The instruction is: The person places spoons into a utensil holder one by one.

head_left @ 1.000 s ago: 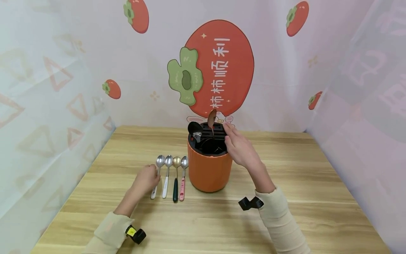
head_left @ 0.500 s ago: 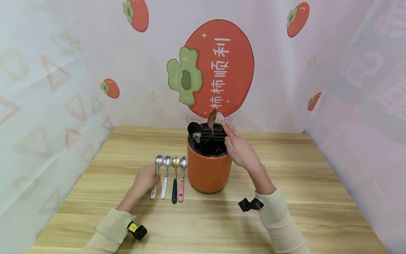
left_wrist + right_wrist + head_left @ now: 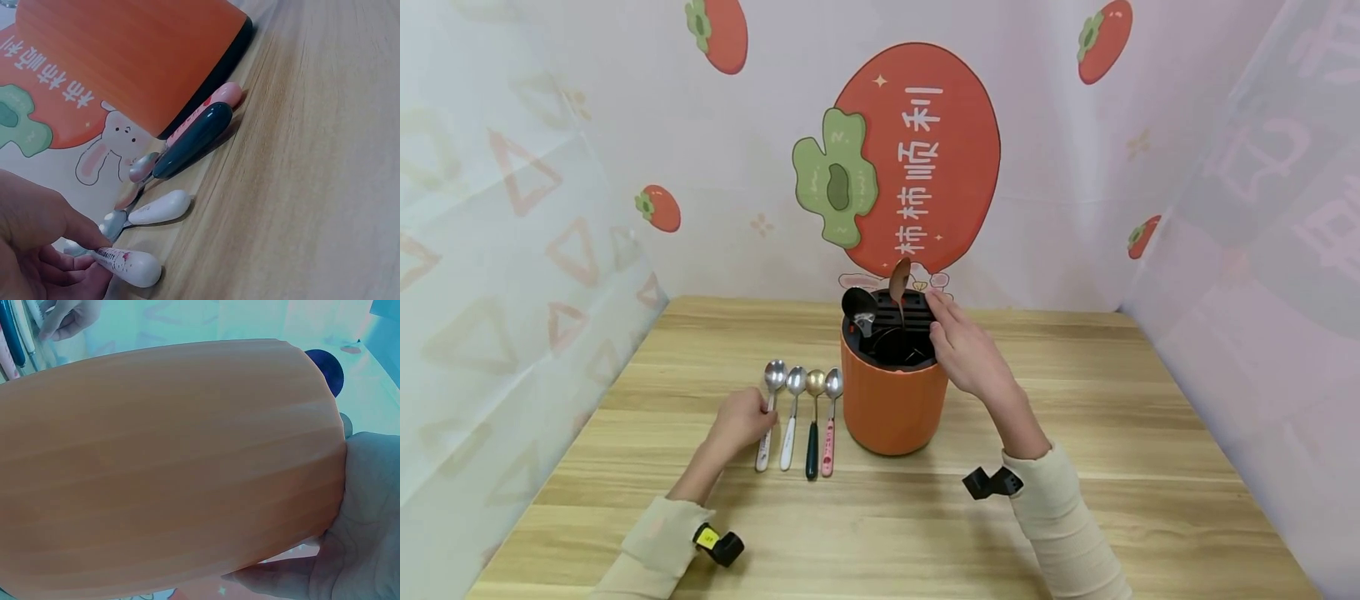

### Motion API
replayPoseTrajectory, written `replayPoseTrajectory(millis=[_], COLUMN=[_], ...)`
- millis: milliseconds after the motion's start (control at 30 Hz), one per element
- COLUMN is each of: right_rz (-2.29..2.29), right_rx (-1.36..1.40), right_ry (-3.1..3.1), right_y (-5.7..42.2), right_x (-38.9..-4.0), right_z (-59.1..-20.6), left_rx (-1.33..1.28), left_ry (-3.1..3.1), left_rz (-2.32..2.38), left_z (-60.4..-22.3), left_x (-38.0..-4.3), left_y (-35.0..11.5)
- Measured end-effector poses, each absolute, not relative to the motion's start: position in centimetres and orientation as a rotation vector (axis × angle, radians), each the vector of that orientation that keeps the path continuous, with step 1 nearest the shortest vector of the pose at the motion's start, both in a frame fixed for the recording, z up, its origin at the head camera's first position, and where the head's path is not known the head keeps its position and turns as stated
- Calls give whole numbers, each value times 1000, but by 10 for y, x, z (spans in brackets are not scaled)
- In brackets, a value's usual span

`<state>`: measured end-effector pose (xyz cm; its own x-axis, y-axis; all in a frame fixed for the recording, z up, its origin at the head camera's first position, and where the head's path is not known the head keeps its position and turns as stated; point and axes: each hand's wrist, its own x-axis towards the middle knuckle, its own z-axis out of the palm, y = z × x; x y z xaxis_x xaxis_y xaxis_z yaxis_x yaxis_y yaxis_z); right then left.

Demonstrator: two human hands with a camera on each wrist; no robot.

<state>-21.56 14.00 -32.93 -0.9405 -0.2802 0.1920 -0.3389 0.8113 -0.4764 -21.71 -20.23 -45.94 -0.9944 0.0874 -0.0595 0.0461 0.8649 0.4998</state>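
In the head view my left hand [image 3: 741,421] pinches the leftmost spoon [image 3: 775,375] by its white printed handle, between thumb and fingers; the handle's end shows in the left wrist view. Beside it lie a plain white-handled spoon [image 3: 787,446], a gold spoon with a dark green handle [image 3: 813,450], and a pink-handled spoon [image 3: 829,446]. My right hand [image 3: 966,346] rests on the right rim of an orange utensil holder [image 3: 895,408], its fingers extended. Out of the holder's black slotted top stand a copper-coloured spoon [image 3: 899,283] and a black spoon-like utensil [image 3: 859,304].
A wood-grain table [image 3: 1075,392] carries everything. Behind it hangs a pale cloth backdrop [image 3: 737,142] with persimmon prints, and similar cloth lines both sides. The holder stands right of the spoon row, close to the pink-handled one.
The leftmost spoon, in my left hand's grip, has shifted slightly away from me, its bowl now beyond the others. My right hand has stayed on the holder's rim.
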Motion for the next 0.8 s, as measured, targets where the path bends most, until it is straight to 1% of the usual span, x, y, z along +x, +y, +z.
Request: replayPoseTrajectory(millis=[367,800], right_rz=[780,792], right_rx=[481,503], right_ry=[-2883,-2888], right_y=[140,140], right_x=[-215,-214], right_z=[-329,-327], left_rx=[115,109], left_ry=[3007,3090], left_rz=[902,1092], left_z=[-447,-429], left_x=[-208,-199], left_y=[-199,-183])
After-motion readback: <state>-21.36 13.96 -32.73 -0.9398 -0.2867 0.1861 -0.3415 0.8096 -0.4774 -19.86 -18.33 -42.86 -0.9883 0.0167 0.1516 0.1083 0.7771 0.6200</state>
